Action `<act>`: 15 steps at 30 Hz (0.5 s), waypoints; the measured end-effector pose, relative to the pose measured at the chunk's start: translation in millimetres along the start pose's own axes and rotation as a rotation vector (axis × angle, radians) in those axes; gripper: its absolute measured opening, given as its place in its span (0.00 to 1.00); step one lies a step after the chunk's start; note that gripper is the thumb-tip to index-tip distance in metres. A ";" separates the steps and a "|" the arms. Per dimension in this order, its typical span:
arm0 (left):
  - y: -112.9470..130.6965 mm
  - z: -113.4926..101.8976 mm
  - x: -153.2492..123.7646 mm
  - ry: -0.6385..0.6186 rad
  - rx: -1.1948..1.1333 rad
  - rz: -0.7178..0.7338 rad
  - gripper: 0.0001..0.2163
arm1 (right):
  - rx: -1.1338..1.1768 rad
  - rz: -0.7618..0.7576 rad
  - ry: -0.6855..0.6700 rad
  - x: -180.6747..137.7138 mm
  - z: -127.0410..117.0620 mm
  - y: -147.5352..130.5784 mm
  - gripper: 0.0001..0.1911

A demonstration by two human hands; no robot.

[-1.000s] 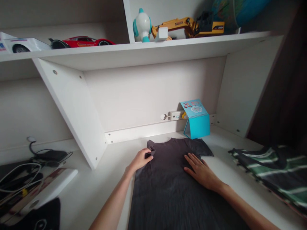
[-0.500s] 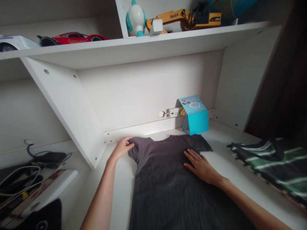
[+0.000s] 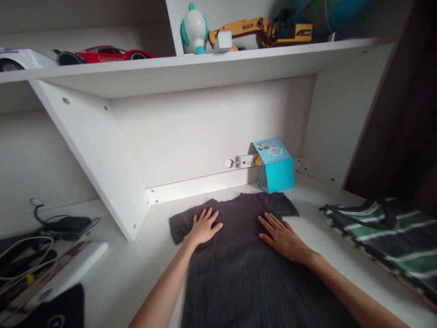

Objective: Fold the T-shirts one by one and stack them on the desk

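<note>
A dark grey T-shirt (image 3: 235,269) lies spread on the white desk (image 3: 136,269), its neckline toward the back wall and both short sleeves out to the sides. My left hand (image 3: 204,228) rests flat on the shirt near the left shoulder, fingers spread. On the right side of the chest, below the right sleeve, my right hand (image 3: 282,237) also lies flat with its fingers apart. Neither hand grasps the cloth. The shirt's lower end runs out of view at the bottom.
A folded green-striped shirt (image 3: 385,232) lies at the right. A blue desk calendar (image 3: 280,173) stands behind the T-shirt by a power socket (image 3: 245,161). Cables and a black adapter (image 3: 70,224) sit at the left, past an upright panel (image 3: 92,155). Toys line the shelf (image 3: 239,54) above.
My left hand has let go of the left sleeve and moved right onto the shirt, lying flat. That sleeve now extends outward on the desk. My right hand has stayed in place.
</note>
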State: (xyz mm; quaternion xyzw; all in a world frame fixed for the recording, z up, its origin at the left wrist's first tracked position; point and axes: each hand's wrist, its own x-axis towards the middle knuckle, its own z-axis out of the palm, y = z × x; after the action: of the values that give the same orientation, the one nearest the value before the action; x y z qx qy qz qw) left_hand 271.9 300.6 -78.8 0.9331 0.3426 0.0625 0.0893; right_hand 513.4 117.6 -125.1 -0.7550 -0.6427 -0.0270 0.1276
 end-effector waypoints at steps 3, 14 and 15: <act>0.6 11.9 -5.4 -0.034 0.074 -0.071 0.30 | -0.004 0.037 -0.041 -0.4 -5.8 -3.0 0.35; 3.2 7.6 -31.6 -0.029 0.075 -0.172 0.35 | -0.046 0.094 -0.148 -4.9 -17.9 8.9 0.39; 4.1 6.1 -38.1 -0.047 0.066 -0.174 0.35 | -0.064 0.084 -0.159 -5.3 -21.6 6.5 0.39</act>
State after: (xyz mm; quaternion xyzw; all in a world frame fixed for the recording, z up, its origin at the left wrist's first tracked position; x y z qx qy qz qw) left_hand 246.8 272.0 -86.0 0.9036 0.4218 0.0213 0.0716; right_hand 521.5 106.7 -106.3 -0.7846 -0.6175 0.0178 0.0528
